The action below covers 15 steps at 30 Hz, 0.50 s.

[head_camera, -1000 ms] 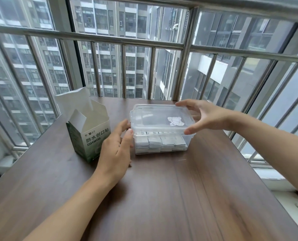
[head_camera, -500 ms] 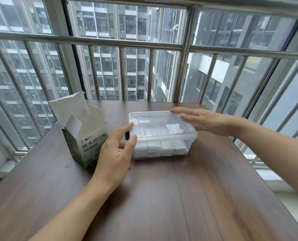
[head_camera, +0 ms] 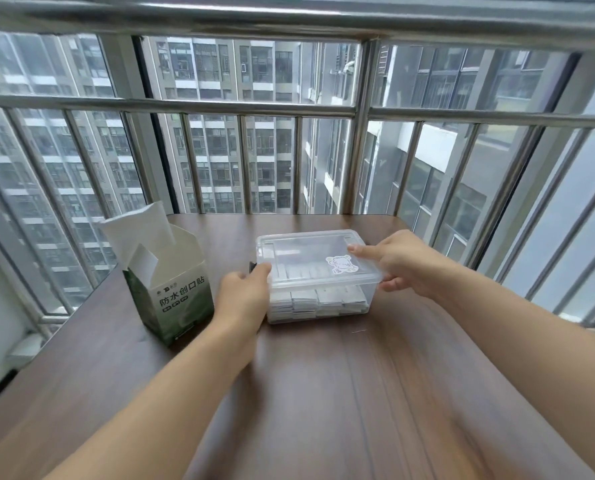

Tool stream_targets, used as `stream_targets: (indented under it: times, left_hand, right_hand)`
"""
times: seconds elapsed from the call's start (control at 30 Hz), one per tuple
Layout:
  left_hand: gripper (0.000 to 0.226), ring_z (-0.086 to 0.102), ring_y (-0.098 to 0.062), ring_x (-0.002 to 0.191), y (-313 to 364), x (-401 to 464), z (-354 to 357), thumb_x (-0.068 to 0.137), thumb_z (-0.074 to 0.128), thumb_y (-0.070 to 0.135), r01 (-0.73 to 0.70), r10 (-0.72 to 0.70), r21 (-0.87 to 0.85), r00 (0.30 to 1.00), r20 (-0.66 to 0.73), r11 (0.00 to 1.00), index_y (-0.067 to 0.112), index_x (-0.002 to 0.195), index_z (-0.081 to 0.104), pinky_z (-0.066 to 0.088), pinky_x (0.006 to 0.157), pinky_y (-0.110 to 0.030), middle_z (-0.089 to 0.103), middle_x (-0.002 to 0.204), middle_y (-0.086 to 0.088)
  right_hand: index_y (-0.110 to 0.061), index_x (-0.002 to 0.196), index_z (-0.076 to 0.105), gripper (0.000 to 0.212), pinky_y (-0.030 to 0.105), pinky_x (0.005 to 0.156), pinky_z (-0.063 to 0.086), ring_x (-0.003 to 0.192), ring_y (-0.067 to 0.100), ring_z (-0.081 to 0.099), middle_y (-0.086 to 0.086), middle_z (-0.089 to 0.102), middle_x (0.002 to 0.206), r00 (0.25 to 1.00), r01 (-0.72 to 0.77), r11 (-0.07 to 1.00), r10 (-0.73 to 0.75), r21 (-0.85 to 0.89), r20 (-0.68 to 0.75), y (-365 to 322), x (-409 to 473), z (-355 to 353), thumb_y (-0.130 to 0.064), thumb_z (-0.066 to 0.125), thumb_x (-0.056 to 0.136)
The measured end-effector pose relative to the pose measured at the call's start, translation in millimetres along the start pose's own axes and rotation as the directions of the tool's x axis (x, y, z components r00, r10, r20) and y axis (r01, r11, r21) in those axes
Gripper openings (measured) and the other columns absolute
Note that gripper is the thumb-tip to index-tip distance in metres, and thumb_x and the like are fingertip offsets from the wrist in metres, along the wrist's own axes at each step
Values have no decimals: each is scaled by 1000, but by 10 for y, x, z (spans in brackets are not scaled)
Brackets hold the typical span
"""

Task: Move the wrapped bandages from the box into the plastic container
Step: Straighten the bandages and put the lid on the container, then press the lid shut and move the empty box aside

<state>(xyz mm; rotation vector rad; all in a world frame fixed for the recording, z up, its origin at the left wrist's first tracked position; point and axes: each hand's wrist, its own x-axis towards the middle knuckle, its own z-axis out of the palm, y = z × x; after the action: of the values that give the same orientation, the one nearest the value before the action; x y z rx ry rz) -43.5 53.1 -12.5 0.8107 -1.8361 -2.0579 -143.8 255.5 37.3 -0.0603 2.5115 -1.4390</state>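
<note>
Window bars ring a dark wood counter [head_camera: 324, 393]. At its centre sits the container [head_camera: 318, 296], lid [head_camera: 310, 254] on, with wrapped bandages [head_camera: 318, 301] stacked inside; the open box [head_camera: 171, 289] stands at its 9 o'clock. The left hand [head_camera: 246, 299] grips the container's left end; the right hand [head_camera: 398, 263] pinches the right lid rim, index finger laid on top. Probably light, thin, slick plastic: hold both ends, low. Whether the lid is latched is unclear.

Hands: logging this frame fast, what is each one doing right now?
Left hand: grips the plastic container's left end.
Right hand: grips the lid's right edge, forefinger on top, thumb below.
</note>
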Motion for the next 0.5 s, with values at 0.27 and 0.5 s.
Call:
stream_targets:
  times: [0.27,0.5]
  left_hand:
    - [31,61,-38,82,189,76,211,96,58,28,-62,175,390,949,-263,919,5,76,58,40,67,-31,57,81,-9]
    - [33,45,-26,57,291,34,190,95,55,17,-193,436,705,882,-181,683,6,63,57,33,60,-31,48,57,-6]
  right_hand:
    - [-9,58,48,55,28,49,38,51,23,57,6,55,53,963,152,876,-235,-458,-129,-96,-132,121,-44,57,99]
    - [-13,62,46,33,31,64,40,77,33,54,9,55,79,943,119,696,-302,-708,-138,-164,-154,162,-14,51,95]
